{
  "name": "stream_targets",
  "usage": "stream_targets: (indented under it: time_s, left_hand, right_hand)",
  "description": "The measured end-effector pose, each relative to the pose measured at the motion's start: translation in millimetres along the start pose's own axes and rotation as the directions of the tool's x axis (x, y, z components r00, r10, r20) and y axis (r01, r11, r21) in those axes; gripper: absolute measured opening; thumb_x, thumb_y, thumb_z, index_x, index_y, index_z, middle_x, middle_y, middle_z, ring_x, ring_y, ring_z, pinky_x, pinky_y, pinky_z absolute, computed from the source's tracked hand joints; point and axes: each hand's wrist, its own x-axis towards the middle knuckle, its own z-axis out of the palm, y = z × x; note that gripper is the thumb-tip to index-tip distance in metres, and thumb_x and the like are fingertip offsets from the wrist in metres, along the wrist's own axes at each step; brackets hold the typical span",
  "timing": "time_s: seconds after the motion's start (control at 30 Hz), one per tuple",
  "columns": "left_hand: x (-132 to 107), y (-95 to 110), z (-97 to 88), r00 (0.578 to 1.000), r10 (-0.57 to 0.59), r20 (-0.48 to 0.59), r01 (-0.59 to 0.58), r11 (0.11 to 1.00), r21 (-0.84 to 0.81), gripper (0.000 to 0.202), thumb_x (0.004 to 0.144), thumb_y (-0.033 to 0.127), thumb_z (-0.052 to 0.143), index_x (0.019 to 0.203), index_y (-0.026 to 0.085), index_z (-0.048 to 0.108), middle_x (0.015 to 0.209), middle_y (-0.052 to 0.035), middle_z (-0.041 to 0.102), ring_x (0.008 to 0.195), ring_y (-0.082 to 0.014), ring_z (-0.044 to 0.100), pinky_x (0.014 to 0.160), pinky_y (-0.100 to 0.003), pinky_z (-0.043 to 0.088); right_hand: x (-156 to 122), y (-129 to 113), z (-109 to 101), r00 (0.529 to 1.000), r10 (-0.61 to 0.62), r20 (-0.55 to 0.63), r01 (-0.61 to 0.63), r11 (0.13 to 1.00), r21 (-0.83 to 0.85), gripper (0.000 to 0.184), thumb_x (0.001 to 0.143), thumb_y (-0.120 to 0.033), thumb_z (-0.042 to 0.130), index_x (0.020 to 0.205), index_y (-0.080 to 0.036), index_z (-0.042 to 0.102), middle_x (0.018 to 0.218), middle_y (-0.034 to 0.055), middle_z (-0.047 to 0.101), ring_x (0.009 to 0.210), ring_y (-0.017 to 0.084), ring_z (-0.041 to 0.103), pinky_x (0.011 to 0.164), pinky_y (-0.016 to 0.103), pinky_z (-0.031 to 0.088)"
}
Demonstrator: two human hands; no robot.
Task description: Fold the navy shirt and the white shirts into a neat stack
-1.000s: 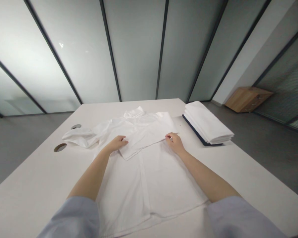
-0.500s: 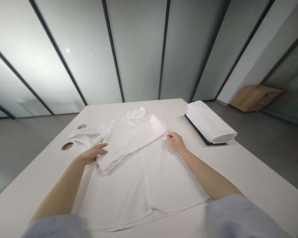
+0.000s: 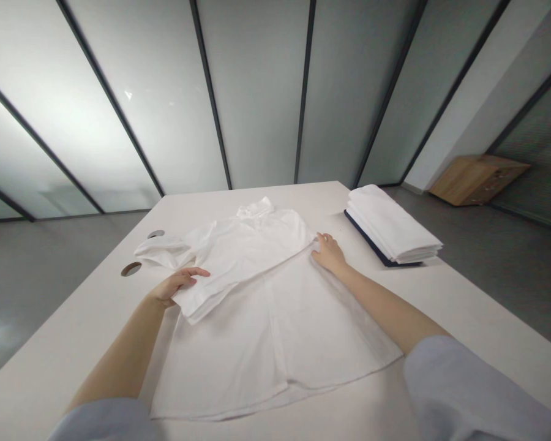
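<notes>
White table [image 3: 50, 355], left hand [image 3: 172, 286], right hand [image 3: 329, 254] touching shirt [image 3: 220, 355]

Cut off by the lower edge of the view, at about 7 and 4 o'clock, the left sleeve [image 3: 105, 422] and the right sleeve [image 3: 477, 392], with the arms' upper parts out of frame. Mostly hidden at 3 o'clock, the dark board [image 3: 371, 246] under the folded white stack [image 3: 392, 223], and at 8 o'clock, part of the left hand [image 3: 172, 286] behind the fold of the white shirt [image 3: 239, 343]. Too small or soft to make out: the crumpled collar's [image 3: 256, 208] detail at 12 o'clock, the fittings on the wooden cabinet [image 3: 475, 179] near 3 o'clock, and anything behind the frosted glass panels [image 3: 257, 92].
</notes>
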Motion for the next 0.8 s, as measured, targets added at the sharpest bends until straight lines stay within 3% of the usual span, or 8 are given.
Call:
stream_targets:
  time_s: [0.17, 0.27, 0.4, 0.5, 0.57, 0.67, 0.73, 0.8]
  left_hand:
    - [-3.0, -5.6, 5.5, 0.982, -0.126, 0.140, 0.110, 0.987, 0.115, 0.034, 0.063, 0.033, 0.078, 0.091, 0.016, 0.068, 0.068, -0.0022, 0.066, 0.051, -0.0128, 0.058, 0.046, -0.021, 0.044]
    - [-7.3, -6.0, 10.2, 0.977, -0.140, 0.158, 0.113, 0.979, 0.169, 0.044, 0.062, 0.036, 0.079, 0.100, 0.019, 0.065, 0.077, -0.0028, 0.067, 0.056, -0.0142, 0.060, 0.050, -0.023, 0.046]
    - [-9.7, -2.6, 8.5, 0.994, -0.072, 0.089, 0.034, 0.928, 0.371, 0.063, 0.062, 0.039, 0.078, 0.122, 0.028, 0.059, 0.104, -0.0046, 0.066, 0.078, -0.0186, 0.065, 0.064, -0.027, 0.051]
    - [-0.7, 1.3, 6.3, 0.987, 0.091, -0.136, 0.022, 0.748, 0.664, 0.060, 0.066, 0.040, 0.073, 0.122, 0.025, 0.060, 0.101, -0.0066, 0.066, 0.088, -0.0233, 0.064, 0.077, -0.033, 0.051]
    - [10.7, 4.5, 12.4, 0.929, 0.287, -0.233, 0.040, 0.547, 0.836, 0.054, 0.071, 0.041, 0.065, 0.121, 0.020, 0.061, 0.101, -0.0094, 0.066, 0.092, -0.0261, 0.064, 0.085, -0.038, 0.050]
    - [31.8, 8.4, 39.9, 0.884, 0.461, -0.081, -0.038, 0.245, 0.969, 0.050, 0.081, 0.041, 0.054, 0.126, 0.018, 0.057, 0.121, -0.0124, 0.062, 0.109, -0.0276, 0.059, 0.100, -0.043, 0.042]
    - [47.2, 7.4, 66.9, 0.897, 0.438, 0.061, -0.127, 0.123, 0.984, 0.055, 0.085, 0.045, 0.050, 0.133, 0.018, 0.051, 0.135, -0.0131, 0.055, 0.124, -0.0277, 0.051, 0.107, -0.042, 0.036]
    - [62.9, 1.5, 92.8, 0.909, 0.408, 0.089, -0.121, 0.054, 0.991, 0.062, 0.089, 0.050, 0.045, 0.140, 0.016, 0.044, 0.147, -0.0156, 0.044, 0.135, -0.0298, 0.040, 0.110, -0.044, 0.032]
  right_hand:
    - [24.2, -0.2, -16.2, 0.996, -0.043, 0.084, 0.054, 0.990, -0.127, 0.034, 0.090, -0.030, 0.046, 0.115, -0.020, 0.067, 0.114, 0.0140, 0.066, 0.106, 0.029, 0.058, 0.088, 0.038, 0.043]
    - [34.0, 7.8, -17.2, 0.995, 0.081, 0.051, -0.078, 0.994, -0.072, 0.035, 0.092, -0.025, 0.038, 0.097, -0.021, 0.073, 0.100, 0.0116, 0.071, 0.095, 0.024, 0.063, 0.080, 0.033, 0.044]
    - [35.9, 24.0, -10.1, 0.982, 0.180, -0.056, -0.176, 0.982, 0.072, 0.031, 0.087, -0.022, 0.043, 0.100, -0.018, 0.071, 0.099, 0.0101, 0.071, 0.092, 0.023, 0.063, 0.077, 0.030, 0.045]
    - [29.4, 30.4, -3.5, 0.985, 0.109, -0.134, -0.089, 0.985, 0.151, 0.033, 0.083, -0.022, 0.045, 0.107, -0.016, 0.068, 0.102, 0.0101, 0.070, 0.092, 0.023, 0.062, 0.082, 0.032, 0.046]
    - [23.8, 28.8, -0.8, 0.986, 0.036, -0.161, -0.007, 0.984, 0.178, 0.035, 0.084, -0.024, 0.044, 0.109, -0.016, 0.067, 0.104, 0.0104, 0.069, 0.093, 0.024, 0.062, 0.086, 0.034, 0.047]
    - [16.1, 18.1, -0.5, 0.988, -0.067, -0.136, 0.091, 0.981, 0.173, 0.035, 0.085, -0.026, 0.044, 0.111, -0.016, 0.066, 0.109, 0.0120, 0.067, 0.099, 0.025, 0.061, 0.090, 0.037, 0.046]
    - [11.1, 7.7, -1.9, 0.986, -0.145, -0.081, 0.156, 0.976, 0.154, 0.036, 0.086, -0.027, 0.046, 0.114, -0.016, 0.065, 0.116, 0.0125, 0.066, 0.105, 0.026, 0.059, 0.094, 0.038, 0.045]
    - [5.4, -2.7, -2.8, 0.971, -0.236, -0.025, 0.237, 0.962, 0.134, 0.038, 0.088, -0.030, 0.047, 0.121, -0.019, 0.063, 0.125, 0.0116, 0.062, 0.114, 0.026, 0.056, 0.099, 0.039, 0.043]
